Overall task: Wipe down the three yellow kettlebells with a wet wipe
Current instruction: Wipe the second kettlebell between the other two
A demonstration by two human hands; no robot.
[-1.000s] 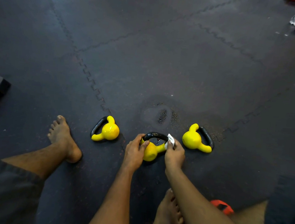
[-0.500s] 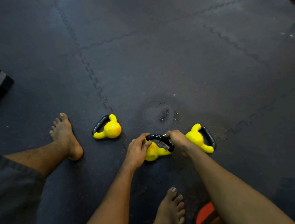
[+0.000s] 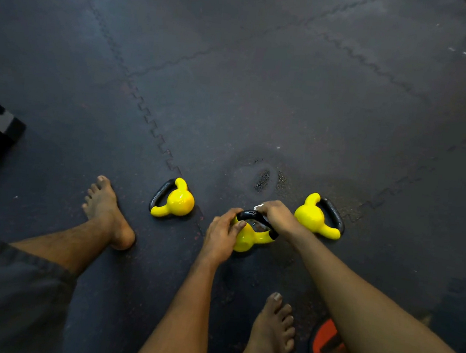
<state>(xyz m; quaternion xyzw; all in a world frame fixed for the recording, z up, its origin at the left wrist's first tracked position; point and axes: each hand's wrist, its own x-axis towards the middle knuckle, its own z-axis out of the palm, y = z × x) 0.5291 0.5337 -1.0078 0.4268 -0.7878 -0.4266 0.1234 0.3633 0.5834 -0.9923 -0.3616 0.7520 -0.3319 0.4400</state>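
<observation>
Sitting on a dark floor mat (image 3: 261, 94) with three yellow kettlebells close in front. Middle kettlebell (image 3: 246, 238) right between the hands, tipped, with its black handle up. Left hand (image 3: 221, 233) curled around the left side of that kettlebell, thumb by the handle, holding it steady. Right hand (image 3: 277, 217) closed over the top of the black handle, pinching a white wet wipe (image 3: 258, 206); only a small corner of the wipe peeks out past the fingers. Left kettlebell (image 3: 177, 201) lying on its side, off to the left of the left hand, not touched. Right kettlebell (image 3: 315, 218) lying on its side just beyond the right wrist, very near but maybe not touching; hard to tell. Probably cleaning the handle of the middle one now, with the yellow ball part and the others maybe not done yet. Could go wrong: tipped kettlebell might roll or slip out of the left hand if the rubbing pushes too hard, since the ball is round and may be wet. Could bump bare toes; one foot (image 3: 273, 326) is close below the hands. Right arm could knock the right kettlebell while rubbing. Small wipe could bunch up and miss spots. No boxes, bowls or bins holding anything in sight; wipe pack not seen.
</observation>
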